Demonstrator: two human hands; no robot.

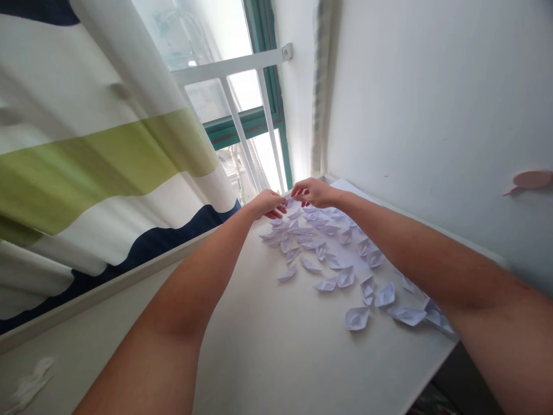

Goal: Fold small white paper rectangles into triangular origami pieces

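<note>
Left hand (268, 204) and right hand (313, 192) either side of a boat (290, 203), far end of the table (259, 340).
The left hand's fingers curl loosely, half open; the right hand's thumb and fingertips nearly meet. I cannot tell which has hold of the paper boat. Other boats (320, 251) lie clustered on the table's far part and trail along its right side. A curtain (108, 167) hangs along the table's left edge.
</note>
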